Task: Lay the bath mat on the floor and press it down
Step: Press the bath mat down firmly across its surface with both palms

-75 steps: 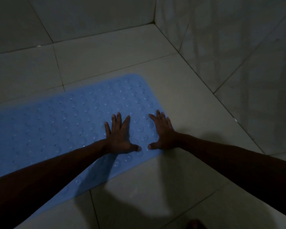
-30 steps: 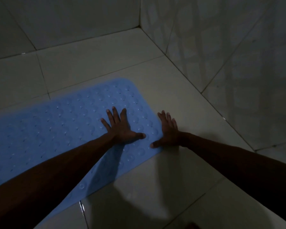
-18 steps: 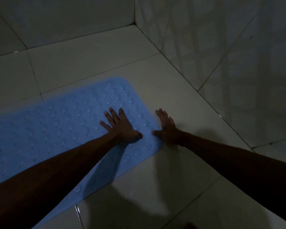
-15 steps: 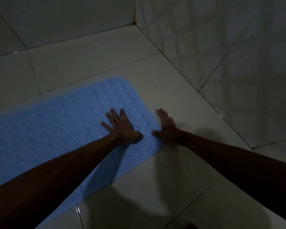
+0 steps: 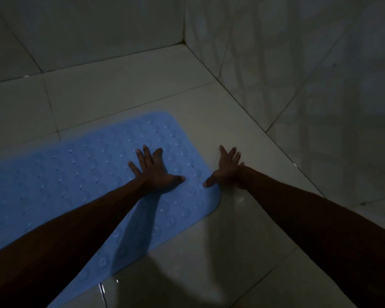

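At centre frame I have my left hand (image 5: 152, 172) spread flat on the one blue bath mat (image 5: 76, 174), pressing its suckers onto the tiled floor (image 5: 242, 230). My right hand (image 5: 228, 172), fingers splayed, sits mostly on tile, its thumb on the mat's right edge, probably sealing it. Two hands, one mat.

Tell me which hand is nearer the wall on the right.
Right. The right hand lies at the mat's end edge, mostly on bare floor toward the wall; the left hand presses flat on the mat, farther away.
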A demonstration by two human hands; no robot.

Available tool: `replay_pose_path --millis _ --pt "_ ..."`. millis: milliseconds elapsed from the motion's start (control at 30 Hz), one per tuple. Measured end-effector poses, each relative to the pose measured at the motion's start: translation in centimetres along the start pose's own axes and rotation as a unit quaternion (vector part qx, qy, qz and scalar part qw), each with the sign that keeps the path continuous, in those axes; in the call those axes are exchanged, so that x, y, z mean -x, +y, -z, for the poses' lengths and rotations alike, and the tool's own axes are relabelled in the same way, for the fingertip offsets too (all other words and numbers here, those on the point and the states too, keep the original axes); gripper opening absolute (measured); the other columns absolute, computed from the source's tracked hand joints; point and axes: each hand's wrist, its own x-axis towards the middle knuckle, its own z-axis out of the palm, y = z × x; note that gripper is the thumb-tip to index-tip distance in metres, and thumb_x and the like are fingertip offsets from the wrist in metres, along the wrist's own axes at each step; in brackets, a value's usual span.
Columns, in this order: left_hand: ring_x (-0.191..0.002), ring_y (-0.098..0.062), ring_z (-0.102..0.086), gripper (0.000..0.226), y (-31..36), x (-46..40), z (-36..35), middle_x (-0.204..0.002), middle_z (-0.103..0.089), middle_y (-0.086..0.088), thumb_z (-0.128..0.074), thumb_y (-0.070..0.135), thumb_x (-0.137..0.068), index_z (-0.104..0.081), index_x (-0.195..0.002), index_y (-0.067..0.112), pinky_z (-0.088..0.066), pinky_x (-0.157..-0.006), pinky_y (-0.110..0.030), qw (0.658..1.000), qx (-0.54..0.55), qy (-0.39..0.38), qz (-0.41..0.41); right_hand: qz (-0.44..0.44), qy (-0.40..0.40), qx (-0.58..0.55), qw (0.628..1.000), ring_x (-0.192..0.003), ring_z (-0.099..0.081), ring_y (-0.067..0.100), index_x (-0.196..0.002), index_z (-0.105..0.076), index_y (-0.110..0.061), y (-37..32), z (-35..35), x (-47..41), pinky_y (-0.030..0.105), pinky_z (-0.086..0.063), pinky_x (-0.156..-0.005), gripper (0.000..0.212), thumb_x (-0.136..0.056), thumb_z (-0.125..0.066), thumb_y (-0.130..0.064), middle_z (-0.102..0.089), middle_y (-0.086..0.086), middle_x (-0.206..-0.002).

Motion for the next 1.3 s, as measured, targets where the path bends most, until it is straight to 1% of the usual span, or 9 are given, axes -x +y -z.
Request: replay_pose_path --millis 133,233,400,600,733,867,1000,1100,1300 --pt "-0.138 -0.031 0.036 0.127 0.5 0.0 -0.3 -0.153 0.034 -0.009 -0.07 0.074 -0.06 0.006 -0.151 0.029 0.02 -0.109 -0.061 1.0 -0.005 0.023 0.016 -0.004 0.023 -0.055 0.998 -0.142 0.033 0.035 -0.154 0.016 -0.027 0.4 -0.5 -0.7 0.059 0.016 -0.115 0.143 -0.058 -0.086 -0.054 0.037 0.012 -0.155" --pt "-0.139 -0.033 0.034 0.127 1.7 -0.3 -0.3 -0.154 0.033 -0.011 -0.072 0.068 -0.06 0.006 -0.151 0.026 0.015 -0.11 -0.063 0.998 -0.021 0.025 0.053 -0.009 0.023 -0.042 0.999 -0.142 0.033 0.035 -0.153 0.019 -0.026 0.2 -0.8 -0.6 0.058 0.017 -0.113 0.144 -0.058 -0.08 -0.069 0.038 0.012 -0.154" --pt "-0.137 -0.036 0.036 0.132 1.9 -0.8 -0.2 -0.153 0.034 -0.014 -0.069 0.069 -0.058 0.008 -0.152 0.018 0.015 -0.108 -0.065 0.997 -0.063 0.021 0.05 -0.008 0.047 -0.033 0.998 -0.143 0.029 0.037 -0.154 0.019 -0.022 -0.3 -1.2 0.0 0.057 0.016 -0.113 0.141 -0.063 -0.081 -0.063 0.035 0.015 -0.155" --pt "-0.135 -0.038 0.038 0.147 1.0 -1.5 1.0 -0.15 0.037 -0.017 -0.069 0.082 -0.05 0.017 -0.15 0.016 0.02 -0.105 -0.065 0.997 -0.071 0.017 0.035 -0.011 0.115 -0.024 0.993 -0.145 0.025 0.039 -0.15 0.025 -0.021 -2.5 -1.9 -0.3 0.059 0.015 -0.113 0.143 -0.063 -0.087 -0.038 0.03 0.017 -0.157" --pt "-0.139 -0.036 0.033 0.138 -0.1 -2.1 1.5 -0.154 0.031 -0.015 -0.068 0.08 -0.055 0.008 -0.152 0.02 0.016 -0.109 -0.063 0.999 -0.009 0.04 0.036 0.033 0.078 -0.001 0.996 -0.144 0.027 0.036 -0.151 0.026 -0.02 -3.4 -0.9 -0.9 0.056 0.015 -0.114 0.14 -0.066 -0.086 -0.025 0.033 0.016 -0.156" --pt "-0.141 -0.035 0.029 0.128 -0.5 -2.8 0.8 -0.157 0.026 -0.013 -0.071 0.075 -0.058 -0.002 -0.153 0.024 0.014 -0.11 -0.063 0.995 0.02 0.084 0.044 0.035 0.019 -0.025 0.999 -0.143 0.031 0.031 -0.152 0.021 -0.018 -2.3 -0.2 -1.4 0.052 0.018 -0.116 0.135 -0.068 -0.084 -0.033 0.035 0.014 -0.155" --pt "-0.14 -0.035 0.03 0.123 0.4 -3.1 0.9 -0.156 0.027 -0.013 -0.075 0.066 -0.062 -0.001 -0.151 0.025 0.017 -0.108 -0.062 0.995 0.026 0.076 0.06 0.035 0.053 -0.09 0.994 -0.144 0.03 0.025 -0.155 0.011 -0.02 -2.6 -0.9 -2.0 0.05 0.02 -0.115 0.132 -0.064 -0.079 -0.052 0.031 0.008 -0.158" --pt "-0.141 -0.036 0.029 0.118 1.2 -3.3 0.3 -0.157 0.025 -0.013 -0.073 0.062 -0.061 -0.003 -0.15 0.027 0.013 -0.108 -0.066 0.993 0.005 0.1 0.07 0.019 0.073 -0.07 0.995 -0.145 0.03 0.025 -0.155 0.014 -0.018 -2.9 -1.5 -2.1 0.05 0.021 -0.114 0.13 -0.07 -0.074 -0.063 0.031 0.008 -0.158" --pt "-0.138 -0.036 0.034 0.129 0.5 -3.5 1.0 -0.154 0.031 -0.012 -0.069 0.073 -0.06 0.006 -0.152 0.023 0.014 -0.109 -0.065 0.996 -0.003 0.057 0.064 -0.011 0.071 -0.044 0.996 -0.145 0.029 0.029 -0.154 0.018 -0.014 -3.7 -1.5 -2.1 0.052 0.02 -0.114 0.13 -0.073 -0.075 -0.057 0.032 0.01 -0.157"
